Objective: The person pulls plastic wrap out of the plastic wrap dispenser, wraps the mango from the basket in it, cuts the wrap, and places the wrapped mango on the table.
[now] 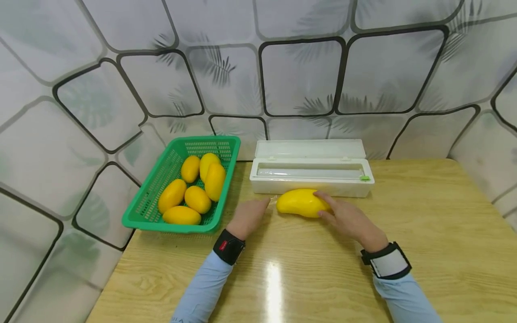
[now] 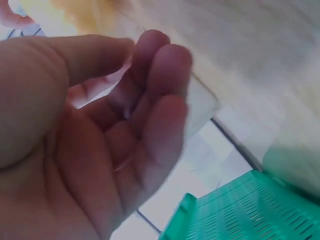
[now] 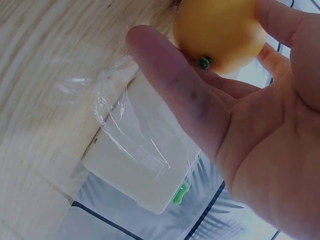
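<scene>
A large yellow mango (image 1: 300, 203) lies on its side in front of the white cling film box (image 1: 311, 186). Around its right end, my right hand (image 1: 349, 220) holds it between thumb and fingers; the right wrist view shows the mango's green stem (image 3: 204, 62). Clear cling film (image 3: 132, 135) hangs crumpled by the box front there. Left of the mango, my left hand (image 1: 248, 217) pinches a bit of clear film (image 1: 273, 200) between thumb and fingertips. In the left wrist view the left hand's (image 2: 115, 115) thumb meets its forefinger; the film itself barely shows.
A green plastic basket (image 1: 133, 211) with several yellow mangoes (image 1: 198, 199) stands at the left. The box's white lid (image 1: 308, 149) is raised against the patterned wall covering, and a green slider (image 1: 365, 178) sits at its right end. Wooden table (image 1: 323, 287) extends in front.
</scene>
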`<action>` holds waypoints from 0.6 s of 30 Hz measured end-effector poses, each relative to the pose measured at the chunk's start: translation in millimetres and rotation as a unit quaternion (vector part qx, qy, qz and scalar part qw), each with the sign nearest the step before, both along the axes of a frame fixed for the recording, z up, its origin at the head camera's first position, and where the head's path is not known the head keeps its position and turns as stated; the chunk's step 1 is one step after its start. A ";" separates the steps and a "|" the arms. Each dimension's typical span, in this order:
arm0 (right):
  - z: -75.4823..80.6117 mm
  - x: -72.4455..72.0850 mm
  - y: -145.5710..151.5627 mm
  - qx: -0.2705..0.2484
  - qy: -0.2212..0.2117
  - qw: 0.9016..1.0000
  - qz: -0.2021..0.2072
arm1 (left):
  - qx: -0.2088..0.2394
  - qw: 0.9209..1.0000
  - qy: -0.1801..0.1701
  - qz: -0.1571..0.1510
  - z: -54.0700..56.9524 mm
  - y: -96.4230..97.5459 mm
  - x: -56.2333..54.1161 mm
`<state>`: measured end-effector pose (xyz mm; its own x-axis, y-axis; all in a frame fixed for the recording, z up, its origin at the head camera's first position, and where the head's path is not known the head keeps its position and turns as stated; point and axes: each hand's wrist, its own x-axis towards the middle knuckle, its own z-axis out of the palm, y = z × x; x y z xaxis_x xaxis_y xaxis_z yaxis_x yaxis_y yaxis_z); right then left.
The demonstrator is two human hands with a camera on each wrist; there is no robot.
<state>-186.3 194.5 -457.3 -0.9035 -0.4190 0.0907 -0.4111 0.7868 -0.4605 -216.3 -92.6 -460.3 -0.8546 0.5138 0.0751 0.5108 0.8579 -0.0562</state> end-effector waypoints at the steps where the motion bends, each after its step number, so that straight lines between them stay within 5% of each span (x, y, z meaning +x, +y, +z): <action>1: -0.3 0.7 -0.2 -0.001 0.003 1.000 -0.001 | 0.002 1.000 0.017 -0.005 1.3 0.7 0.7; 7: -1.7 0.3 -1.5 0.000 0.013 1.000 -0.003 | -0.016 0.994 0.105 -0.027 8.2 6.7 4.8; 18: -1.3 1.2 -2.3 0.018 -0.005 1.000 -0.015 | 0.007 0.980 0.166 -0.112 3.8 17.9 4.6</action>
